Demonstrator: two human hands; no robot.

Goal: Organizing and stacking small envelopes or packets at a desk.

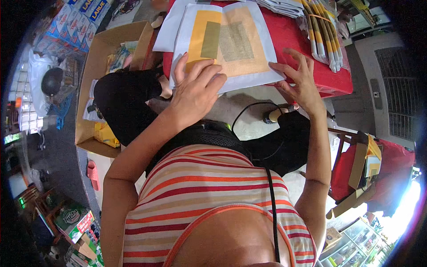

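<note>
A white paper sheet [248, 81] with a yellow-orange panel lies before me on the red table, with a crease down its middle. Two dull grey-gold rectangles mark the panel; the right half looks paler. Spread fingers of my left hand [196, 88] rest on the sheet's lower left part. At its right edge, my right hand [298, 76] touches the paper with a fingertip, the thumb near the lower corner. Whether that thumb is under the sheet, I cannot tell. More white paper [168, 31] lies beneath it on the left.
The red table [333, 85] carries banded rolled paper bundles [323, 36] and a white paper stack [282, 6]. A cardboard box [95, 50] stands on my left, another box [358, 167] on my right. A black cable [248, 108] loops near my knees.
</note>
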